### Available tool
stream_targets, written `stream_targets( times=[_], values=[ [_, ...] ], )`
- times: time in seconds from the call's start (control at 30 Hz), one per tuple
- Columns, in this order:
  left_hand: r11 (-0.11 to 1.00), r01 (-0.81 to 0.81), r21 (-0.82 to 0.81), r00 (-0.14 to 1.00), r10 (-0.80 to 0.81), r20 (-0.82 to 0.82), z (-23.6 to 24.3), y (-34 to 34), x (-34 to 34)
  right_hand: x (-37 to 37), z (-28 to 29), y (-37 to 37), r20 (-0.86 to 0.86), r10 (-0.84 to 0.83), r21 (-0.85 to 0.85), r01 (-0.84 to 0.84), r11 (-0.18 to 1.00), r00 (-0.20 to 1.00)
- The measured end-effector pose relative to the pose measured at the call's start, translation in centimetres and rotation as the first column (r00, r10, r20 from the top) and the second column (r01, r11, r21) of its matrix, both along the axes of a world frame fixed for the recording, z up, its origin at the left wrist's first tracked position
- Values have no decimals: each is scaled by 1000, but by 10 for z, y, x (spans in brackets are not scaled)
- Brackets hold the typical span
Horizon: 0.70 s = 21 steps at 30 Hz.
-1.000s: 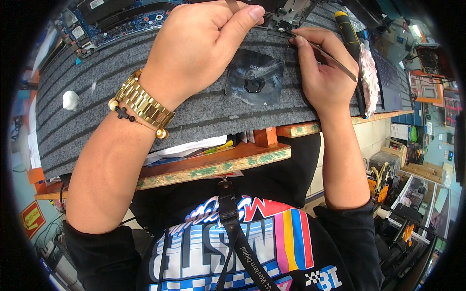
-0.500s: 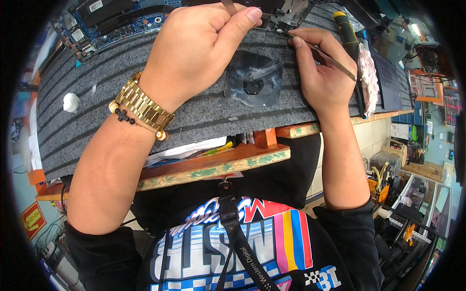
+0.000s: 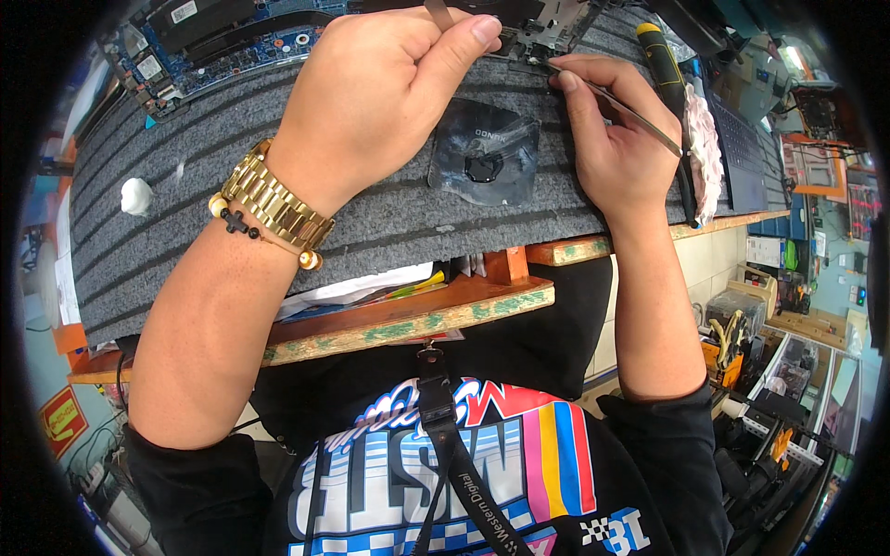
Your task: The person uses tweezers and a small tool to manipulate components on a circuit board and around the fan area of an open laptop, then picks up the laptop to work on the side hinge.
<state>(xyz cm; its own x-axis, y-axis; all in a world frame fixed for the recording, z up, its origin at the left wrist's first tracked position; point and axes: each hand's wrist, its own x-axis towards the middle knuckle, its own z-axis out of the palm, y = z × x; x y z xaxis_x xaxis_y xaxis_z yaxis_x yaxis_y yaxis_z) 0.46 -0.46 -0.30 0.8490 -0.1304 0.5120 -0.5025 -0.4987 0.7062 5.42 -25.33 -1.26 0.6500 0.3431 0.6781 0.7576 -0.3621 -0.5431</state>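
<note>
A cluttered workshop surrounds a worktop covered by a grey, dark-striped mat, seen from above. At its upper left lies an opened device with a blue circuit board; the left hand and forearm hide part of it. The right hand is beside a grey-and-black part at the top edge. A dark keyboard stands far right.

Compared with a second earlier, both hands have hardly moved; only the right has edged slightly left, so the work appears to stay at the same spot.

The left fingers pinch a dark flat strip, cut off by the top edge. The right thumb and fingers pinch a slim metal tool, its tip close to the grey-and-black part; whether they touch cannot be told.

Beyond the right hand lie a yellow-and-black handled tool and a crumpled pinkish-white strip. A dark plastic pouch lies between the hands, near neither one's fingertips. Smallest, a white wad sits far left.
</note>
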Motion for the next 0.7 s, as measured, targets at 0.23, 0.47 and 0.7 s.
stream_targets(
  times=[0.23, 0.47, 0.7],
  values=[
    [1000, -6, -1, 1000, 6, -16, 1, 0, -1, 0, 1, 0, 29, -5, -35, 6, 999, 1000],
    [1000, 8, -2, 1000, -8, 9, -1, 1, 0, 2, 1, 0, 106, -3, -78, 11, 997, 994],
    [1000, 3, 6, 1000, -3, 12, -1, 1, 0, 0, 2, 2, 122, 13, -93, -2, 996, 992]
  ],
)
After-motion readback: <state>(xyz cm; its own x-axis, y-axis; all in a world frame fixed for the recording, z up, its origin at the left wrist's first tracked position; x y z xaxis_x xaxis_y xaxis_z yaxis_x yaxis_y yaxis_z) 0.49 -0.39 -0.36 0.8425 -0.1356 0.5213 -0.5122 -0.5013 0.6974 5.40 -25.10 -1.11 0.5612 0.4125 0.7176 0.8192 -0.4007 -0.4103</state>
